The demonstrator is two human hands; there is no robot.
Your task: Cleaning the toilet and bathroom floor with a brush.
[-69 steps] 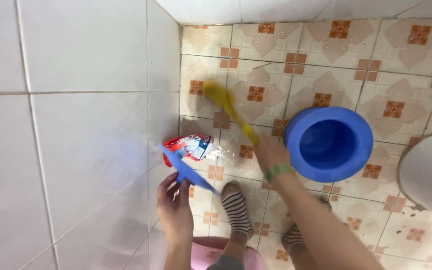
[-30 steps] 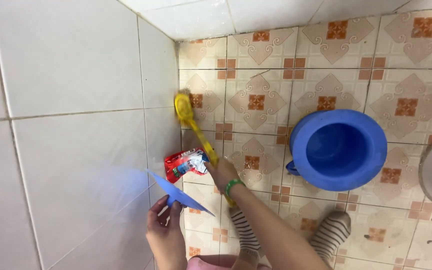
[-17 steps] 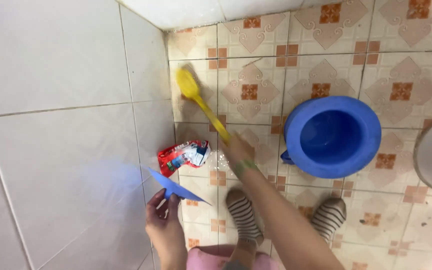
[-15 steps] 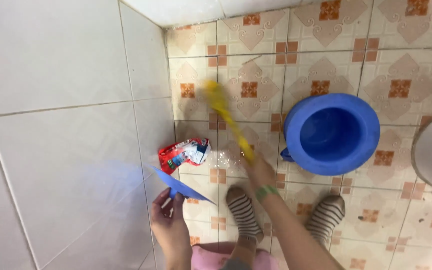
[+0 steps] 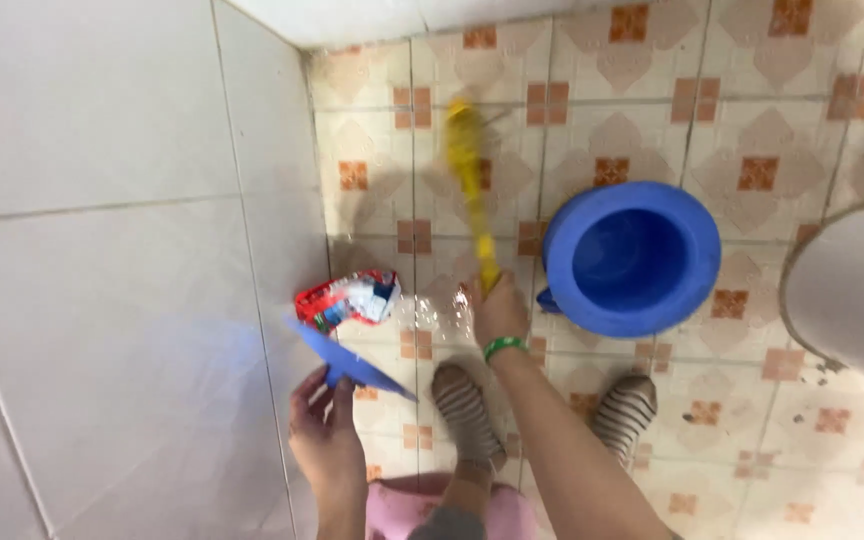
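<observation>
My right hand (image 5: pixel 498 312), with a green wristband, grips the handle of a yellow brush (image 5: pixel 470 180) whose blurred head reaches the patterned floor tiles near the far wall. My left hand (image 5: pixel 327 438) holds a flat blue dustpan (image 5: pixel 347 360) low beside the white wall. A crumpled red and white wrapper (image 5: pixel 348 299) lies on the wet floor just beyond the dustpan. My feet in striped socks (image 5: pixel 464 408) stand below the hands.
A blue plastic bucket (image 5: pixel 632 258) stands on the floor right of the brush. A white rounded fixture (image 5: pixel 857 290) juts in at the right edge. White wall tiles (image 5: pixel 102 270) fill the left side. Something pink (image 5: pixel 404 510) sits at the bottom edge.
The brush has been swept back and forth across the floor, its head now further up toward the far wall. The dustpan stays low by the wall near the wrapper.
</observation>
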